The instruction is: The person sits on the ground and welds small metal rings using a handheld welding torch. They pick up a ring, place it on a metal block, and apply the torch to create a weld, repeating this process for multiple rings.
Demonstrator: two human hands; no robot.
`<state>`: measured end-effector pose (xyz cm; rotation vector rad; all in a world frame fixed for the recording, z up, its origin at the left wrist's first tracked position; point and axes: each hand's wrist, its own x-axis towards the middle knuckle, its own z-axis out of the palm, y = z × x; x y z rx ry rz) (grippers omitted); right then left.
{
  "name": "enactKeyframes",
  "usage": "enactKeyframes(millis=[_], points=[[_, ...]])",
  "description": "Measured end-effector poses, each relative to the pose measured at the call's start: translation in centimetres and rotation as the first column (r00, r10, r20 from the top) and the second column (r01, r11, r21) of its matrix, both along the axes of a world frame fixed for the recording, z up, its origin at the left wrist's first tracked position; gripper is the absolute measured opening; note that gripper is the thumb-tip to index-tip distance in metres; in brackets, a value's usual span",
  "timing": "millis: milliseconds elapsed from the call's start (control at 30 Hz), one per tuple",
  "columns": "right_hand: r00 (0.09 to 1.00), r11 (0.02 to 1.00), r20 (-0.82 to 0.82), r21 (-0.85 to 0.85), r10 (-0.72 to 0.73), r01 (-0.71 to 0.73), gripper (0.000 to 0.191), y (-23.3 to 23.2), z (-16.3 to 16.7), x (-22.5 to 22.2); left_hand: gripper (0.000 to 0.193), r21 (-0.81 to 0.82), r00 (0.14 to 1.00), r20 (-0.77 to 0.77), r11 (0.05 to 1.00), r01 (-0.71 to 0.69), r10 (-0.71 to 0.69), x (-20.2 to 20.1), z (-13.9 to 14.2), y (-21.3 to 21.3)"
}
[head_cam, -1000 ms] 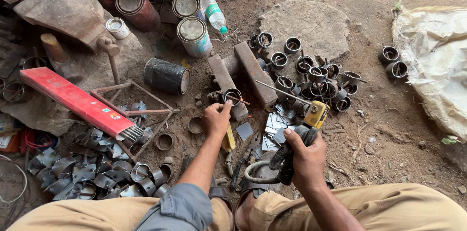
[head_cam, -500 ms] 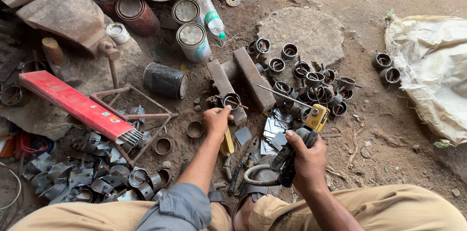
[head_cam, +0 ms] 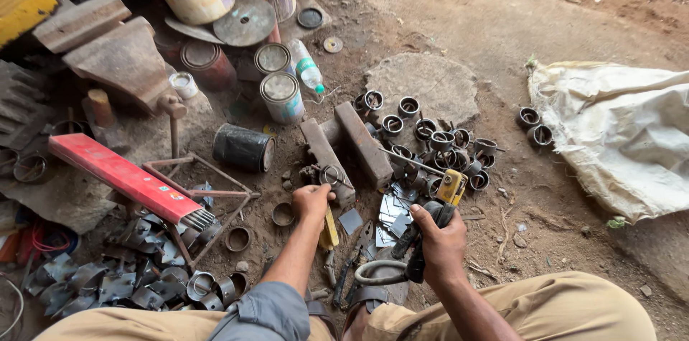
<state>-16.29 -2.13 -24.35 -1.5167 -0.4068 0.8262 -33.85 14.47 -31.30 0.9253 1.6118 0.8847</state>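
My left hand (head_cam: 313, 202) reaches forward and holds a small metal ring (head_cam: 329, 175) against the near end of a rusty steel bar (head_cam: 326, 159) on the dirt floor. My right hand (head_cam: 439, 244) grips a welding electrode holder (head_cam: 439, 213) with a yellow head and black handle; a thin rod (head_cam: 413, 161) sticks out from it toward the bars. A second steel bar (head_cam: 364, 143) lies beside the first. Small cut metal plates (head_cam: 391, 210) lie between my hands.
Several short metal rings (head_cam: 430, 141) lie past the bars by a flat stone (head_cam: 423, 82). More rings and clamps (head_cam: 129, 280) are piled at lower left by a red box (head_cam: 122, 177). Tins (head_cam: 281, 95), a black can (head_cam: 244, 148), a bottle and a white sack (head_cam: 624, 133) surround the spot.
The view has tilted so everything sits lower in the frame. Both hands stay in nearly the same place over the bar and holder.
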Motion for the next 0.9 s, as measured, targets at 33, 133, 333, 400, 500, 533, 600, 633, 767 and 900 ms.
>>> enactKeyframes(millis=[33,133,333,400,500,533,600,633,767,900], points=[[1.000,1.000,0.016,-0.016,-0.011,0.011,0.037,0.0,-0.1,0.1,0.018,-0.002,1.000,-0.005,1.000,0.000,0.000,-0.1,0.4,-0.2],[1.000,1.000,0.011,0.028,-0.008,0.008,0.038,0.0,0.1,0.1,0.017,-0.012,1.000,-0.011,1.000,-0.003,0.003,-0.3,1.2,-0.9],[0.995,0.997,0.098,-0.070,0.030,-0.023,0.038,-0.4,1.2,0.1,0.011,-0.041,1.000,-0.024,0.999,0.010,-0.011,-0.4,3.1,-2.0],[0.993,1.000,0.119,-0.022,0.004,-0.001,0.037,-0.6,1.5,0.3,0.013,-0.021,0.999,0.036,1.000,0.006,-0.006,0.0,3.5,-2.3],[0.987,0.991,0.147,0.126,-0.067,0.048,0.038,-1.1,1.9,1.4,0.012,-0.065,0.991,-0.067,0.991,0.115,-0.120,1.6,4.4,-2.5],[0.983,0.981,0.155,0.183,-0.099,0.071,0.038,-1.5,2.1,1.9,0.017,-0.011,0.977,-0.124,0.985,0.171,-0.171,2.4,4.9,-2.4],[0.979,0.969,0.132,0.213,-0.153,0.122,0.036,-2.2,2.6,3.2,0.029,0.094,0.936,-0.235,0.953,0.289,-0.261,4.5,6.2,-1.8],[0.977,0.961,0.115,0.233,-0.178,0.148,0.036,-2.6,2.7,3.8,0.025,0.138,0.932,-0.165,0.928,0.347,-0.324,5.3,7.3,-1.3],[0.957,0.933,0.072,0.255,-0.281,0.255,0.034,-3.6,2.8,5.4,0.039,0.094,0.774,-0.182,0.773,0.628,-0.606,6.4,11.5,1.3],[0.963,0.915,0.036,0.323,-0.267,0.241,0.033,-4.1,2.4,5.7,0.047,-0.129,0.400,-0.557,0.552,0.824,-0.728,2.0,17.0,1.9]])
